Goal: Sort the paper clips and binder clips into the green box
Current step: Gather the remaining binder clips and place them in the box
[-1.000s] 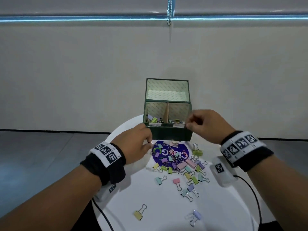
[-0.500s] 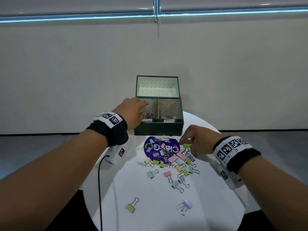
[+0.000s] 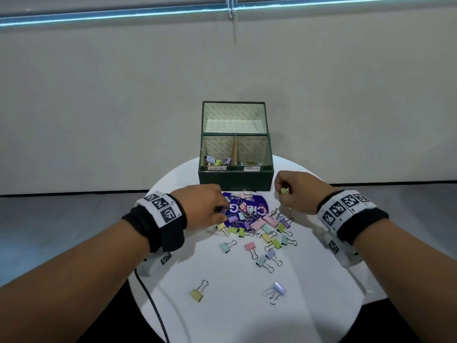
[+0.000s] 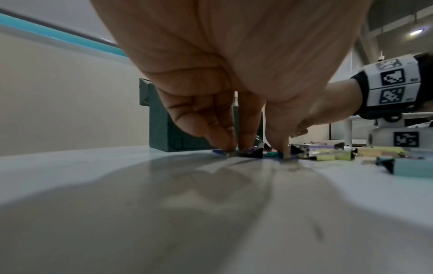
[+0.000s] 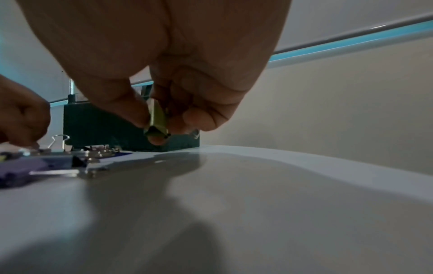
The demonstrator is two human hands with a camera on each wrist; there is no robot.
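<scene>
Here the right hand (image 3: 295,191) pinches a green binder clip (image 5: 156,118) between thumb and fingers, lifted off the white table (image 3: 235,315) just beside the green box (image 3: 236,179), probably so it can go over the front wall. The left hand (image 3: 205,206) has its fingertips (image 4: 222,142) down on a purple binder clip (image 4: 254,152) at the edge of the pile of clips (image 3: 259,226); I cannot tell if it already grips it. The box stands open, with binder clips in its left compartment and what look like paper clips in the right one, so most sorting is not yet done.

Left hand (image 3: 206,206) fingertips down; right hand (image 3: 295,191) pinching
</scene>
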